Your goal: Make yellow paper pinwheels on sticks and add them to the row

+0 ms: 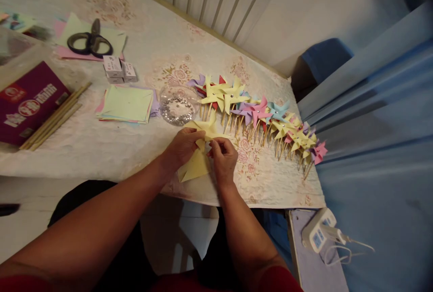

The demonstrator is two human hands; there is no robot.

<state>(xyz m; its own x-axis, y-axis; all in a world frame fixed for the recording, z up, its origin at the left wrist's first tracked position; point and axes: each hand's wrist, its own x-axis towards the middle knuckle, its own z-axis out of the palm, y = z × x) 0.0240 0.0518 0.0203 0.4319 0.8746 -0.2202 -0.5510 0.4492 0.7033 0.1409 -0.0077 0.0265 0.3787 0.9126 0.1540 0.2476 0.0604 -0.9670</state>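
Near the table's front edge, my left hand (186,144) is closed on a yellow paper pinwheel (207,125) with folded blades. My right hand (223,154) pinches at the pinwheel's near side with thumb and forefinger; whatever small thing may be between those fingertips is hidden. Beneath the hands lies a flat piece of yellow paper (194,168). Just beyond my left hand sits a clear round dish (179,106) of small shiny metal pieces. A long row of pinwheels on sticks (259,111), in yellow, pink, purple, blue and red, stretches away to the right.
Stacked coloured paper (126,105), small white boxes (117,67) and black-handled scissors (89,45) on more paper lie left. A purple box (32,102) has several wooden sticks (56,118) beside it. A white power strip (318,231) sits low right, near the blue curtain (379,157).
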